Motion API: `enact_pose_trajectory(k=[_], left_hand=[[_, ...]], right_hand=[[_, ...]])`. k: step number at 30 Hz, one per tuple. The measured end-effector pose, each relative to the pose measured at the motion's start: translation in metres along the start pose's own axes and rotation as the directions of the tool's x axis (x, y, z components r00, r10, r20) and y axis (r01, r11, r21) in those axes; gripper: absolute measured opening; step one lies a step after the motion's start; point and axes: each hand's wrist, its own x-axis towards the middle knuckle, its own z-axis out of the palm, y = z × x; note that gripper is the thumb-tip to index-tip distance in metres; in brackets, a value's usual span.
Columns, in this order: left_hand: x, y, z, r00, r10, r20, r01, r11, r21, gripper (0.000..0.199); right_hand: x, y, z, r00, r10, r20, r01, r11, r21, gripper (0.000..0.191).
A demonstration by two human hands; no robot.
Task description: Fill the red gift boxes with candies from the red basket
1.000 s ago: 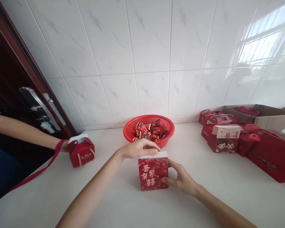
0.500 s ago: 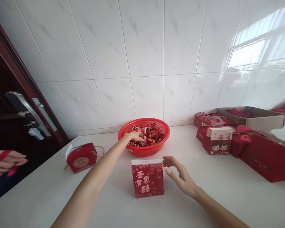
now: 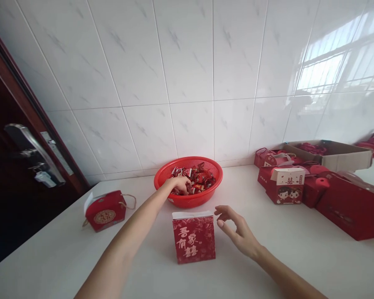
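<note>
1. Basket (image 3: 193, 202), red and perforated, is standing on the white table (image 3: 143, 274) near the tiled wall (image 3: 190, 62), and is holding a heap of small wrapped packets (image 3: 205, 177).
2. Our left grip (image 3: 181, 183) is resting inside the basket among those packets; its fingertips are hiding there, so we are unable to tell whether it is holding one.
3. Our right grip (image 3: 237, 229) is hovering in front of the basket and to its right, fingers curving and thumb standing well apart, just beside the character box's upper right edge.
4. Before the basket, on our side, the character box (image 3: 195, 238) is standing upright, showing pale writing on red and a white strip along its top.
5. Left of the basket, an emblem box (image 3: 105, 216) is sitting on the table.
6. Well right of the basket, a couple-print box (image 3: 289, 192) is standing among red boxes (image 3: 352, 207), an open carton (image 3: 347, 160) lying behind them.
</note>
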Motion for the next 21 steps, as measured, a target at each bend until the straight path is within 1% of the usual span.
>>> enact_pose_trajectory(k=[2, 3, 5, 7, 9, 10, 11, 12, 13, 15, 17, 19, 21], left_hand=[[-0.005, 0.005, -0.004, 0.999, 0.010, 0.031, -0.008, 0.998, -0.069, 0.036], [-0.008, 0.008, -0.005, 0.999, 0.030, 0.016, -0.028, 0.993, -0.112, 0.038], [-0.015, 0.014, -0.008, 0.995, 0.082, -0.049, -0.090, 0.976, -0.198, 0.043], [-0.021, 0.018, -0.008, 0.983, 0.131, -0.131, -0.162, 0.949, -0.272, 0.050], [-0.026, 0.021, -0.005, 0.965, 0.161, -0.207, -0.224, 0.916, -0.333, 0.055], [-0.028, 0.021, -0.003, 0.956, 0.168, -0.239, -0.248, 0.900, -0.357, 0.057], [-0.029, 0.022, -0.001, 0.949, 0.173, -0.265, -0.267, 0.886, -0.378, 0.058], [-0.030, 0.022, 0.001, 0.942, 0.176, -0.286, -0.283, 0.874, -0.395, 0.058], [-0.031, 0.022, 0.003, 0.935, 0.179, -0.305, -0.298, 0.863, -0.408, 0.057], [-0.031, 0.023, 0.005, 0.920, 0.185, -0.345, -0.327, 0.847, -0.419, 0.054], [-0.031, 0.023, 0.005, 0.903, 0.182, -0.389, -0.348, 0.841, -0.415, 0.049], [-0.030, 0.022, 0.005, 0.887, 0.167, -0.431, -0.353, 0.847, -0.399, 0.045], [-0.028, 0.019, 0.005, 0.872, 0.140, -0.470, -0.342, 0.860, -0.378, 0.041]], right_hand=[[0.004, 0.002, -0.004, 0.998, 0.008, -0.060, -0.007, 1.000, 0.011, 0.036], [0.009, 0.002, -0.007, 0.995, 0.007, -0.100, -0.005, 1.000, 0.021, 0.035], [0.022, 0.000, -0.014, 0.984, -0.009, -0.180, 0.017, 0.999, 0.040, 0.031], [0.045, -0.007, -0.021, 0.970, -0.042, -0.241, 0.056, 0.997, 0.054, 0.028], [0.075, -0.015, -0.024, 0.953, -0.061, -0.298, 0.091, 0.992, 0.089, 0.025], [0.091, -0.018, -0.024, 0.945, -0.049, -0.324, 0.088, 0.990, 0.107, 0.024], [0.108, -0.020, -0.022, 0.944, -0.010, -0.329, 0.060, 0.988, 0.142, 0.024], [0.124, -0.022, -0.019, 0.943, 0.062, -0.326, 0.005, 0.979, 0.202, 0.026], [0.138, -0.022, -0.015, 0.944, 0.144, -0.297, -0.060, 0.960, 0.274, 0.029], [0.162, -0.019, -0.005, 0.954, 0.199, -0.224, -0.119, 0.937, 0.329, 0.032], [0.176, -0.014, 0.003, 0.968, 0.220, -0.120, -0.160, 0.913, 0.376, 0.029], [0.184, -0.008, 0.009, 0.974, 0.224, -0.027, -0.191, 0.880, 0.436, 0.026], [0.187, -0.004, 0.011, 0.975, 0.222, 0.000, -0.191, 0.841, 0.507, 0.028]])
